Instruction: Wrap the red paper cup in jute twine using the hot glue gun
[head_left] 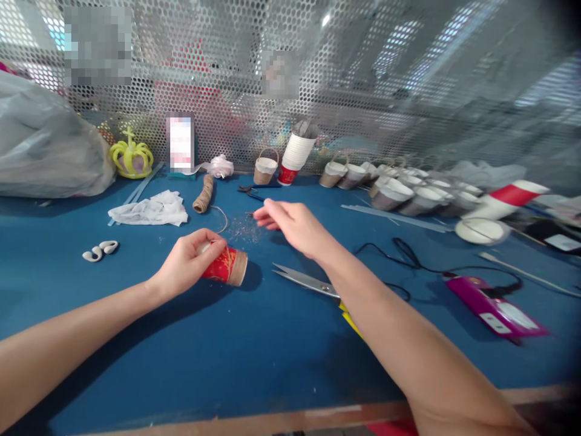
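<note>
My left hand is closed around a red paper cup tipped on its side, its base end pointing right. Brown twine is wound in a band around that end. From near the cup, a loose strand runs up to a roll of twine. My right hand hovers over small scraps, fingers stretched out to the left and nothing visible in them. Under my right forearm lie scissors with yellow handles. Pliers rest just beyond my right fingers.
Twine-wrapped cups crowd the back right, near a tilted stack of white cups. A purple power strip with a black cord lies right. White cloth, a yellow crown and a grey bag are left. Perforated metal stands behind.
</note>
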Demonstrator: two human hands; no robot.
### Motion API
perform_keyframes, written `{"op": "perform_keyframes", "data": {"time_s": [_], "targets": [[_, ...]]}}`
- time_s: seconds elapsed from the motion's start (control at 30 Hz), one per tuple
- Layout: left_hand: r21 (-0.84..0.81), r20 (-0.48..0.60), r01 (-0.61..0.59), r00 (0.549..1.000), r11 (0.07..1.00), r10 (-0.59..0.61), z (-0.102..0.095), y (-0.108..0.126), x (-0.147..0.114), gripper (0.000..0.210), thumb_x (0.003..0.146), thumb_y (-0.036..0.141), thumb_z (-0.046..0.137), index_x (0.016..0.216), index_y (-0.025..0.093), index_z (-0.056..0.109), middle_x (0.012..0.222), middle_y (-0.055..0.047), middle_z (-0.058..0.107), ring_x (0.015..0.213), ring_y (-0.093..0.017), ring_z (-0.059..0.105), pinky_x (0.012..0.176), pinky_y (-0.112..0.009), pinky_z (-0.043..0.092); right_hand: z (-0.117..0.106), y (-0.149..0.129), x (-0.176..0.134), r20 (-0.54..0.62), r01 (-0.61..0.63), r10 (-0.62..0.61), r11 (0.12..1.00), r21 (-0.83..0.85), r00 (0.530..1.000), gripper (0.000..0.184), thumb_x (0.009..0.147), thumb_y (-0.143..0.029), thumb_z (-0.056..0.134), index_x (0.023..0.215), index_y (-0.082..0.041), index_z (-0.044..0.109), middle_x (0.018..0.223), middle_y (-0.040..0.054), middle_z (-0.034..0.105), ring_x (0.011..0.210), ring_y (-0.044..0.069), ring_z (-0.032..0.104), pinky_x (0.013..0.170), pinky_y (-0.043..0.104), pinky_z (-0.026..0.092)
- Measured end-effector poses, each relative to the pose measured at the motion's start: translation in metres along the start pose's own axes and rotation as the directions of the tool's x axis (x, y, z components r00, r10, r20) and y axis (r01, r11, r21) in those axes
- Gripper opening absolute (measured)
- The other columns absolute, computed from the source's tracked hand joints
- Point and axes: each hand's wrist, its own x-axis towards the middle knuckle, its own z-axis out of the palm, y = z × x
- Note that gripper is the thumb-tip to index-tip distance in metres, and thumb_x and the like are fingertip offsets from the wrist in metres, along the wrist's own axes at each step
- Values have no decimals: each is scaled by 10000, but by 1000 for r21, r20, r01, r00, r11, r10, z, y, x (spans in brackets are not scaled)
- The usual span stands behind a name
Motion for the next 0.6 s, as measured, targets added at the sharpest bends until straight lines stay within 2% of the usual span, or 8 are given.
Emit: {"op": "perform_keyframes", "data": {"time_s": [0.1,0.2,0.3,0.37,0.47,0.53,0.6], "targets": [[-18,-6,31,999,999,-31,1,-1,0,322,758,463,557,774,141,556,580,35,516,481,-75,435,443,-175,326,-13,26,13,-134,-169,142,963,-212,981,272,869,-269,439,886,-111,659,958,147,684,953,246,613,816,331,426],[-19,-25,22,999,1000,-22,3,1,0,295,732,436,579,723,143,539,576,36,512,479,-72,428,436,-171,321,-14,50,23,-92,-277,262,913,-298,961,91,718,-188,601,670,-128,650,794,154,689,891,289,625,754,335,433],[-6,-37,10,999,1000,-10,3,3,0,270,707,405,596,690,144,530,573,37,511,477,-67,420,433,-168,314,-3,65,28,-41,-325,328,897,-301,944,46,624,-162,662,605,-153,621,720,116,681,833,270,635,691,300,442],[1,-36,7,999,1000,-7,3,5,0,260,703,396,593,681,146,525,562,42,502,472,-65,411,431,-167,308,4,68,30,-56,-347,345,899,-266,937,67,620,-140,653,682,-138,626,790,132,681,862,274,627,697,303,444],[12,-34,6,999,1000,-6,3,5,-1,246,707,385,579,681,149,516,557,44,494,469,-64,401,430,-169,302,6,64,28,-100,-372,360,915,-155,928,246,650,-118,624,893,-93,595,883,164,665,841,266,627,670,317,461],[19,-36,11,999,1000,-10,2,5,0,237,707,380,569,685,151,510,553,44,491,467,-67,397,432,-173,301,1,55,23,-97,-356,351,934,-41,931,334,689,-109,592,1018,-85,536,902,145,660,763,214,634,623,293,476],[26,-37,12,999,1000,-11,1,4,0,228,707,375,558,692,154,504,557,42,490,472,-72,403,443,-179,311,-7,43,13,-64,-307,313,948,85,948,336,740,-108,550,1071,-109,496,912,103,656,696,146,626,594,246,487]]}}
